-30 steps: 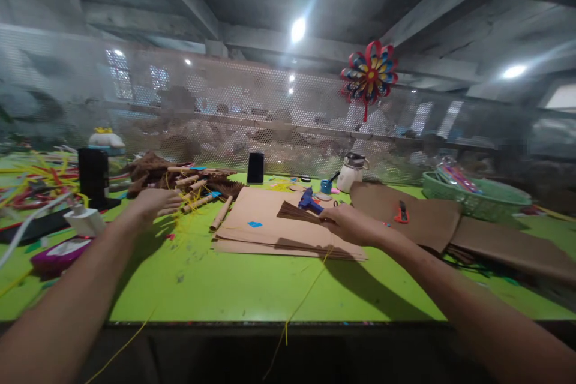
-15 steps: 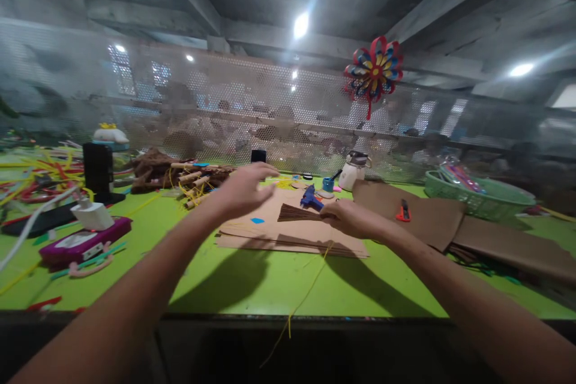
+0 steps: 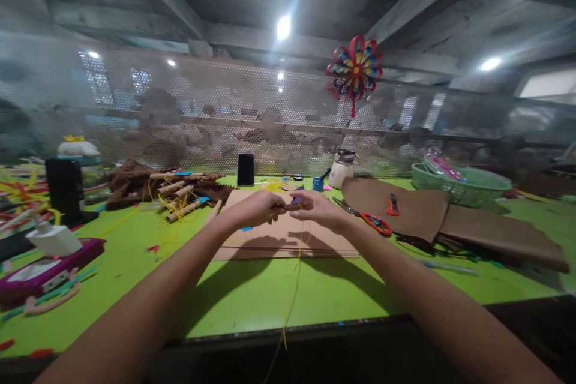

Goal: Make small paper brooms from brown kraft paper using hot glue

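Both hands meet over a stack of tan cardboard sheets [image 3: 279, 240] on the green table [image 3: 252, 294]. My left hand [image 3: 255, 209] and my right hand [image 3: 315, 209] are closed on the two ends of a brown folded paper piece [image 3: 284, 206] held between them. A yellow string [image 3: 293, 288] hangs from the hands, runs across the table and drops over the front edge. Red-handled scissors [image 3: 371, 222] lie just right of my right hand.
Paper rolls and brown scraps [image 3: 180, 192] pile up at the back left beside a black phone [image 3: 245, 169]. A white jar [image 3: 341, 169], brown sheets [image 3: 450, 222] with a red cutter [image 3: 393, 205] and a green basket [image 3: 463, 186] stand right. A purple box [image 3: 40, 270] sits left.
My left hand swung from the paper rolls at the left over to the right hand and took hold of the brown folded piece. The view shifted slightly left.
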Available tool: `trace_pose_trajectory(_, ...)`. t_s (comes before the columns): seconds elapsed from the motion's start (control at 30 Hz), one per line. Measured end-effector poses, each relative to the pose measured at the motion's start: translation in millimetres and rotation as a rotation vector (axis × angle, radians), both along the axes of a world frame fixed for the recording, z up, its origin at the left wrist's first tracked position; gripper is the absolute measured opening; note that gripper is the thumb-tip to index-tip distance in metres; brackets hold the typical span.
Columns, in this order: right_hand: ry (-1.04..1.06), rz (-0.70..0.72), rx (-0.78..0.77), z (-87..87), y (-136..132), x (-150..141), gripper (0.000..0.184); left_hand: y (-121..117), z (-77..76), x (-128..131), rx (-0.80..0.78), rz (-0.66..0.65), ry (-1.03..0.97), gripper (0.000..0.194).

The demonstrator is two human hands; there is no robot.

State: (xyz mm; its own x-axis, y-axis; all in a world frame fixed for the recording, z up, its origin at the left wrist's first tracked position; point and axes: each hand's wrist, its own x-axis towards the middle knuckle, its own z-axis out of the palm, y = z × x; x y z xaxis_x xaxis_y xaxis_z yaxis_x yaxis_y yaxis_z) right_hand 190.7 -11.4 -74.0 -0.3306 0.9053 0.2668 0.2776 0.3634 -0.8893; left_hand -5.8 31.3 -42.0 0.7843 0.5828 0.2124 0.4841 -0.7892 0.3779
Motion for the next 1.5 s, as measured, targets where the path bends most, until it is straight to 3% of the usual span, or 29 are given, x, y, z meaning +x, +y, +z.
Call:
trace_pose_trajectory(0.1, 0.255, 0.087, -0.291, -11.8, -2.5, -4.7, 0.045, 3.7, -1.5, -8.3, 0.054, 0.050, -0.012, 0.024)
trace_pose_trajectory(0.2, 0.292, 0.058, -0.352, -13.7, -10.3, 4.2, 0.037, 11.7, -9.4, -18.0, 0.054, 0.047, -0.032, 0.025)
trace_pose_trajectory(0.4, 0.034, -0.043, -0.288, 2.9, -26.0, 59.8, 0.033, 28.5, -27.3, -28.8, 0.053, 0.093, -0.048, 0.023)
trace_pose_trajectory(0.6, -0.187, -0.073, -0.226, 14.6, -35.7, 111.2, 0.036, 26.5, -31.0, -23.8, 0.009, 0.100, -0.040, 0.022)
trace_pose_trajectory(0.77, -0.566, -0.272, -0.115, 20.6, -32.3, 134.7, 0.031, 20.1, -38.0, -17.9, 0.069, 0.050, 0.002, 0.023)
trace_pose_trajectory(0.9, -0.797, -0.554, 0.246, 24.7, -22.9, 112.8, 0.026, 17.5, -46.1, -12.9, 0.077, 0.018, -0.045, 0.021)
trace_pose_trajectory(0.97, -0.734, -0.530, 0.349, 23.5, -17.0, 84.1, 0.026, 15.8, -48.1, -10.3, 0.080, 0.010, -0.053, 0.021)
trace_pose_trajectory(1.1, -0.589, -0.176, 0.335, 12.0, -3.7, 20.5, 0.023, 13.2, -47.7, -7.0, 0.083, -0.010, -0.042, 0.021)
trace_pose_trajectory(1.17, -0.592, -0.116, 0.274, 2.3, 3.1, -0.2, 0.027, 12.8, -46.5, -6.6, 0.096, -0.011, -0.007, 0.022)
trace_pose_trajectory(1.27, -0.571, -0.104, 0.195, -15.1, 11.1, -11.5, 0.039, 12.8, -45.1, -6.8, 0.139, -0.006, 0.039, 0.026)
trace_pose_trajectory(1.37, -0.491, -0.152, 0.198, -30.1, 14.6, -8.4, 0.039, 12.9, -45.0, -6.4, 0.176, -0.009, 0.061, 0.027)
trace_pose_trajectory(1.5, -0.470, -0.164, 0.220, -36.2, 12.3, -3.0, 0.036, 14.1, -46.4, -4.7, 0.188, -0.037, 0.053, 0.023)
